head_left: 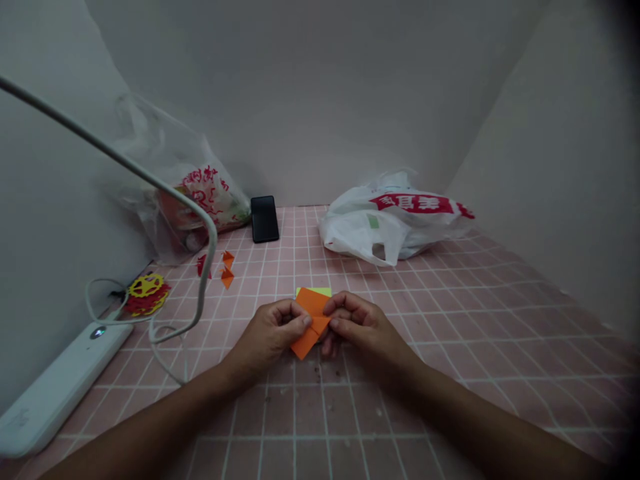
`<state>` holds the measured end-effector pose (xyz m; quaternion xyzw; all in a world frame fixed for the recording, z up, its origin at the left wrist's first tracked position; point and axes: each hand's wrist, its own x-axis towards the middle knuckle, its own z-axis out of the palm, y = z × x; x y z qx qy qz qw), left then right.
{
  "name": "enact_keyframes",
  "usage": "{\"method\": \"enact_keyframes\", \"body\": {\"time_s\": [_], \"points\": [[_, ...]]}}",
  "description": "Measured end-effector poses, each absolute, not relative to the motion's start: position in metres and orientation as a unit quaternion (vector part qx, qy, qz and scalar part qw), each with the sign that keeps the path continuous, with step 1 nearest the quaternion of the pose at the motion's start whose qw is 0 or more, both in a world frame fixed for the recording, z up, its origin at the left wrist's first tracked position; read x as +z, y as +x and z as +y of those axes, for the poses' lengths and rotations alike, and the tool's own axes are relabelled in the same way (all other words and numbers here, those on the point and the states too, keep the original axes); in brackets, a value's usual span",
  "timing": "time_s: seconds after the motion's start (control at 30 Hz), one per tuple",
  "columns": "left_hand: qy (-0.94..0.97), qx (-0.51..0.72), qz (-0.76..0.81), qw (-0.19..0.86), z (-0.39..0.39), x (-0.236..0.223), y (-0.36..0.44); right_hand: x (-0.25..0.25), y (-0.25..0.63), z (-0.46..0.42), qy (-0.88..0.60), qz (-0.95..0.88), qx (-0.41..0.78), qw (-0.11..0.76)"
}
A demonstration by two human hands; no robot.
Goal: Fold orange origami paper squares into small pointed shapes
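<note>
Folded orange paper (311,303), pinched from both sides

Left hand (277,330) and right hand (367,330) have it thumb-and-finger, just nearside of the yellow paper (326,292). Black phone (265,220)'s well behind that yellow, leftish; white bag (350,223)'s behind it, rightish.

A phone (265,220) sits between two bags (357,223), behind the paper (312,302).
</note>
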<state>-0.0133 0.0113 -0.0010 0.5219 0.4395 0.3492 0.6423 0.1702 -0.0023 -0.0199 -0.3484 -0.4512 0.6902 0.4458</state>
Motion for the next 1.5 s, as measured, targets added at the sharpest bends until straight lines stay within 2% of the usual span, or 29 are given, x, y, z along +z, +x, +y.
{"method": "enact_keyframes", "body": {"time_s": [0.23,0.37,0.47,0.77,1.17,1.5], "points": [[0.574,0.341,0.462,0.585,0.0111,0.0055,-0.0121,-0.0169,0.1712,-0.0044,-0.355,-0.425,0.695,0.459],[0.609,0.319,0.468,0.556,0.0097,0.0044,-0.0116,-0.0172,0.1691,-0.0048,-0.374,-0.438,0.703,0.416],[0.603,0.313,0.465,0.569,0.01,0.0028,-0.0118,-0.0181,0.1684,-0.005,-0.383,-0.434,0.714,0.394],[0.543,0.319,0.448,0.635,0.0127,0.0006,-0.0147,-0.0193,0.1678,-0.004,-0.391,-0.407,0.714,0.414],[0.496,0.323,0.464,0.659,0.0118,0.0005,-0.0135,-0.0196,0.1679,-0.0039,-0.397,-0.43,0.695,0.419],[0.539,0.302,0.457,0.64,0.0135,-0.0031,-0.0149,-0.022,0.1661,-0.0027,-0.407,-0.461,0.67,0.416]]}}
